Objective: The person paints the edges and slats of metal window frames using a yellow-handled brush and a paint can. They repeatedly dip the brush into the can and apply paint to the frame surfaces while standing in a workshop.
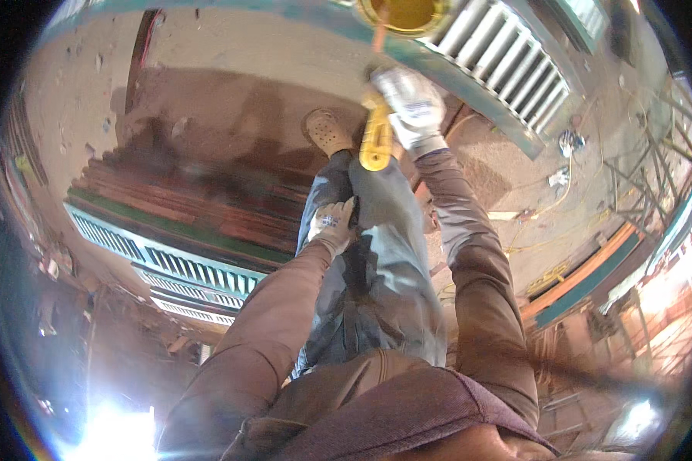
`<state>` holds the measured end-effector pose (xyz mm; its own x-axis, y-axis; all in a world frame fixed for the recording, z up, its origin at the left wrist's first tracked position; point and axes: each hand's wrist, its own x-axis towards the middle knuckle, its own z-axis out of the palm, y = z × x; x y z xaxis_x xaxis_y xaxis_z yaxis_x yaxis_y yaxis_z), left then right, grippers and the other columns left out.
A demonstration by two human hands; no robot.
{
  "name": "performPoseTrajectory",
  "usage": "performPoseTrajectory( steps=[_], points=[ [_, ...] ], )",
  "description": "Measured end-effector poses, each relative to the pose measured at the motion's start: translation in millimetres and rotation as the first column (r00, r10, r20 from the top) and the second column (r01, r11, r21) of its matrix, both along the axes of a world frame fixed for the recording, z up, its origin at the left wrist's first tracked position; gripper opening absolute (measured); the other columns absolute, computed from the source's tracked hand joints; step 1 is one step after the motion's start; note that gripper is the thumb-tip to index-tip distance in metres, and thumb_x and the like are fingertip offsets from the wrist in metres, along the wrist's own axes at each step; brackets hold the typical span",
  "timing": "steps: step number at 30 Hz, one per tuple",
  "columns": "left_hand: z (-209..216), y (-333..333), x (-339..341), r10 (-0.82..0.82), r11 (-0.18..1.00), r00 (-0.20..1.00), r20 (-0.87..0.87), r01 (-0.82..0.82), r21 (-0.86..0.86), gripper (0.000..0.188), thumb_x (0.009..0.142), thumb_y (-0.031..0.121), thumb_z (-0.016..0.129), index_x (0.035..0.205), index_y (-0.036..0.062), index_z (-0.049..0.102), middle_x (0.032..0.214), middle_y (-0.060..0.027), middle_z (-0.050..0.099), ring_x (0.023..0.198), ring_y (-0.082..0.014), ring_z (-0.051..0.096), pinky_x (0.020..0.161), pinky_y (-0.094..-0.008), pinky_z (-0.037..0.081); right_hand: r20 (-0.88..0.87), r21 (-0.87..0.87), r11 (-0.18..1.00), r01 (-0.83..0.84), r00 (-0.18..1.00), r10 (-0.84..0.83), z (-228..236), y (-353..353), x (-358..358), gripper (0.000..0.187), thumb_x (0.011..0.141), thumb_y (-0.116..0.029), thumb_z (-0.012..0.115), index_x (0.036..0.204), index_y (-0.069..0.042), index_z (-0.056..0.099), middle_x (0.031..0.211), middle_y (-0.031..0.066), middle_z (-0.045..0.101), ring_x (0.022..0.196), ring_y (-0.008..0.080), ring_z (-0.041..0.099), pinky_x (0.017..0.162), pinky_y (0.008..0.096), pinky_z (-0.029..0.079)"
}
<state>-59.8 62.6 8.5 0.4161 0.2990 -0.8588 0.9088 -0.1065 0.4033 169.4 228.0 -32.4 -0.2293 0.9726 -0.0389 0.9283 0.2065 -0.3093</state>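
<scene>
My right hand [415, 104], in a white work glove, is closed around a yellow-handled tool [376, 142] with a hole near the handle's end. Past the glove, the tool's dark far end is blurred, so its exact kind cannot be told. It is close to the edge of a teal slatted frame [473, 84]. A yellow-rimmed round container [404, 21] stands just beyond, partly cut off by the upper edge, with an orange-brown stick [382, 31] against its side. My gloved left hand [333, 224] lies on my left leg near the knee, fingers laid over the trousers.
Lower left, stacked brown boards [200, 192] lie beside white-slatted teal panels [196, 265]. My shoe [327, 131] is on the dusty floor. Cables [565, 180] trail on the right, near metal trestles [653, 169] and an orange-and-teal beam [584, 273].
</scene>
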Motion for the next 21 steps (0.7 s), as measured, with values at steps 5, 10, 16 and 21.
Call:
performPoseTrajectory(
  steps=[5,10,16,21],
  points=[
    [-1.0,16.7,7.2,0.175,0.973,0.984,0.028,-0.177,0.146,0.056,0.082,0.026,0.061,0.132,0.0059,0.048,0.113,-0.0188,0.062,0.107,-0.0366,0.058,0.094,-0.0454,0.045,-0.192,-0.077,0.962,0.263,0.942,-0.274,14.7,-47.3,21.6,0.039,0.076,-0.016,0.069,0.115,-0.017,0.064,0.113,0.0052,0.063,0.104,0.0273,0.062,0.09,0.0375,0.052],
    [-7.4,39.1,18.5,0.263,0.939,0.963,-0.061,-0.241,0.245,0.053,0.089,0.035,0.055,0.133,0.0071,0.047,0.12,-0.0192,0.06,0.114,-0.0363,0.055,0.097,-0.0444,0.044,-0.173,0.024,0.682,0.731,0.675,-0.717,19.6,-126.5,105.2,0.033,0.083,-0.017,0.067,0.116,-0.014,0.068,0.116,0.0093,0.065,0.105,0.0287,0.062,0.093,0.0353,0.05],
    [-66.6,136.0,7.4,0.958,-0.085,-0.108,0.266,-0.992,-0.095,0.054,0.101,0.043,0.044,0.145,0.0124,0.036,0.14,-0.0111,0.049,0.114,-0.0231,0.057,0.087,-0.0389,0.051,0.093,0.25,0.397,0.883,0.386,-0.918,-8.8,-182.8,186.3,0.033,0.09,-0.015,0.058,0.122,-0.006,0.063,0.118,0.0156,0.062,0.107,0.033,0.061,0.092,0.0389,0.048],
    [-2.1,285.9,37.8,0.829,0.361,0.194,0.524,-0.902,-0.237,0.062,0.099,0.052,0.043,0.147,0.0136,0.034,0.14,-0.0075,0.045,0.111,-0.0177,0.056,0.086,-0.0308,0.05,0.111,0.209,0.297,0.932,0.28,-0.954,-33.1,-145.8,165.3,0.041,0.09,-0.01,0.056,0.131,-0.016,0.058,0.122,0.0127,0.061,0.108,0.0299,0.061,0.092,0.0382,0.049]
  ],
)
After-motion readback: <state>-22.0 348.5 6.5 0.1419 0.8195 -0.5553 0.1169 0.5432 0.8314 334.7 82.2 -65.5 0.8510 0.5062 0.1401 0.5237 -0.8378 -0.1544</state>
